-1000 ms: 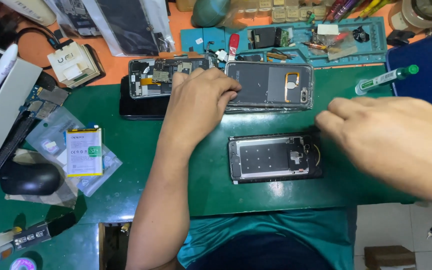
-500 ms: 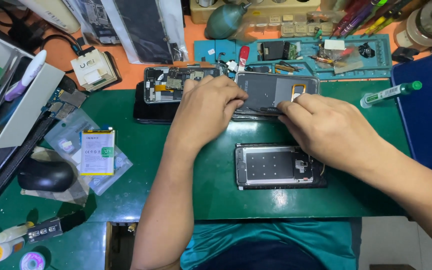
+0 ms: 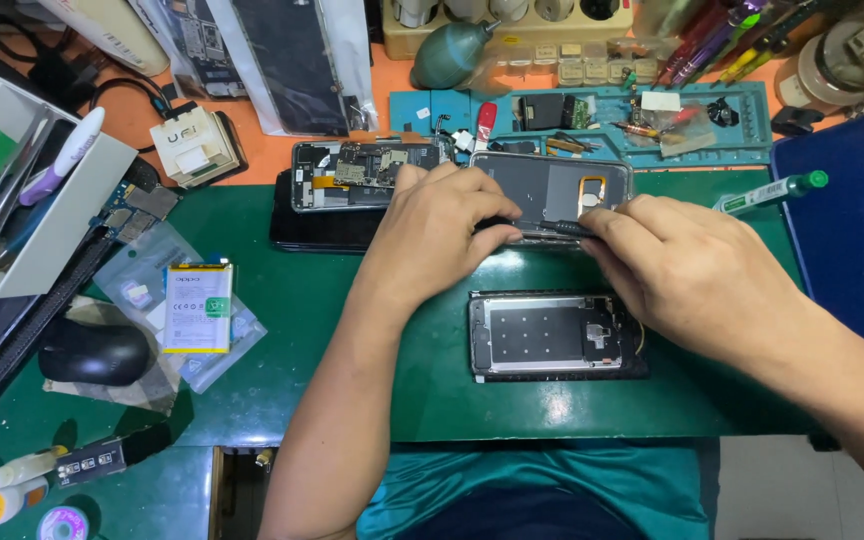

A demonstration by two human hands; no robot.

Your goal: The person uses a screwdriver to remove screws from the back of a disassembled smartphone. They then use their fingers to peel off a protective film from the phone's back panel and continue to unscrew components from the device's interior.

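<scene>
My left hand (image 3: 447, 235) and my right hand (image 3: 687, 270) meet at the near edge of a grey phone back cover (image 3: 547, 190) lying on the green mat (image 3: 322, 330). Both sets of fingertips pinch that edge, where a thin dark strip shows between them. An opened phone frame with a silver plate (image 3: 552, 335) lies just below my hands. A second opened phone with its circuit board exposed (image 3: 357, 172) rests to the left, on top of a black phone (image 3: 317, 225).
A teal parts tray (image 3: 602, 115) holds small parts behind the cover. A green-capped pen (image 3: 767, 192) and a blue box (image 3: 847, 230) are right. Left: a white battery in a bag (image 3: 197, 305), a black mouse (image 3: 92, 350), a white tool box (image 3: 37, 195).
My right hand moved left from beside the lower frame up to the grey cover's edge. My left hand stayed on the cover, its fingers now curled onto the near edge.
</scene>
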